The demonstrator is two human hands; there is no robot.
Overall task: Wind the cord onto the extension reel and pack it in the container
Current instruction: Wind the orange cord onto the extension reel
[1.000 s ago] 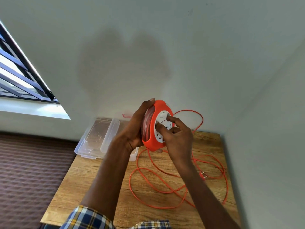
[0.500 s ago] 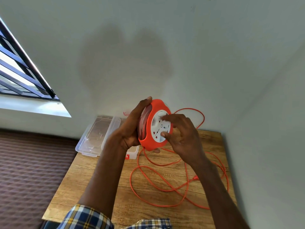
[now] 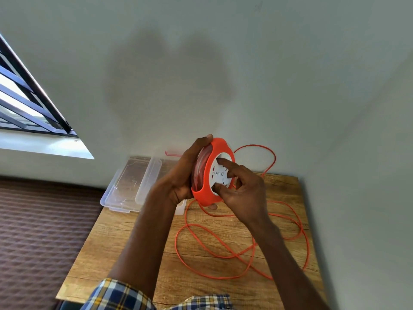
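An orange extension reel point(image 3: 204, 193) with a white socket face is held upright above the wooden table point(image 3: 134, 253). My left hand point(image 3: 183, 173) grips its rim from the left side. My right hand point(image 3: 243, 191) has its fingers on the white face, the index finger near the top and the thumb near the bottom. Part of the orange cord is wound inside the reel. The rest of the cord point(image 3: 214, 257) lies in loose loops on the table, to the right and below the reel. A clear plastic container point(image 3: 178, 208) stands behind my left hand, mostly hidden.
A clear lid point(image 3: 131, 182) lies at the table's back left corner, overhanging the edge. Walls close in behind and to the right of the table. A window with bars is at the far left. Brown patterned flooring lies left of the table.
My right hand's fingers have shifted around the white face as the reel turns. The loose loops on the table have shifted and drawn in a little.
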